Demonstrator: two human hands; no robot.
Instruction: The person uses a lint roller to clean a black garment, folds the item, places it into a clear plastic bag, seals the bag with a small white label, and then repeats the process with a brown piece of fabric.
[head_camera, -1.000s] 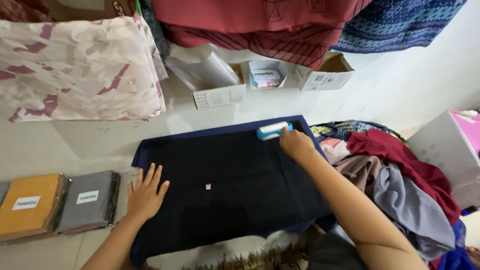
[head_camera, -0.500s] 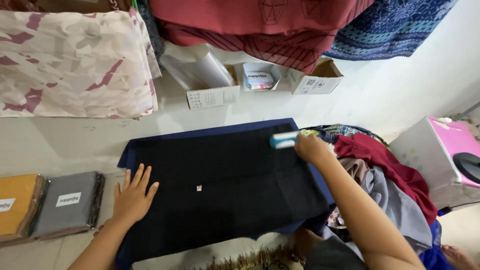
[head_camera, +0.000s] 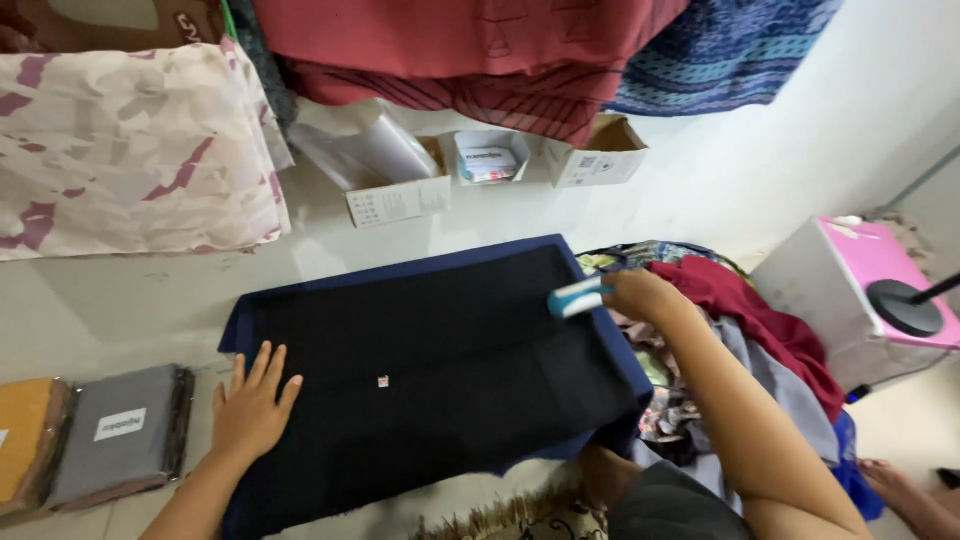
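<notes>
A black folded garment (head_camera: 440, 370) with a small white tag lies flat on a dark blue board (head_camera: 400, 270) on the floor. My left hand (head_camera: 252, 405) presses flat on the garment's left edge, fingers spread. My right hand (head_camera: 640, 295) grips a light blue and white lint roller (head_camera: 578, 298) at the garment's right edge, beside the board's far right corner.
A heap of mixed clothes (head_camera: 750, 330) lies to the right. Packed garments in grey (head_camera: 120, 435) and orange (head_camera: 25, 440) sit at the left. Cardboard boxes (head_camera: 590, 155) line the white wall, under hanging fabrics. A white box with a pink lid (head_camera: 860, 280) stands far right.
My right hand with the roller has drawn back from the garment's far right corner to its right edge. The left hand stays flat on the cloth. The view has shifted.
</notes>
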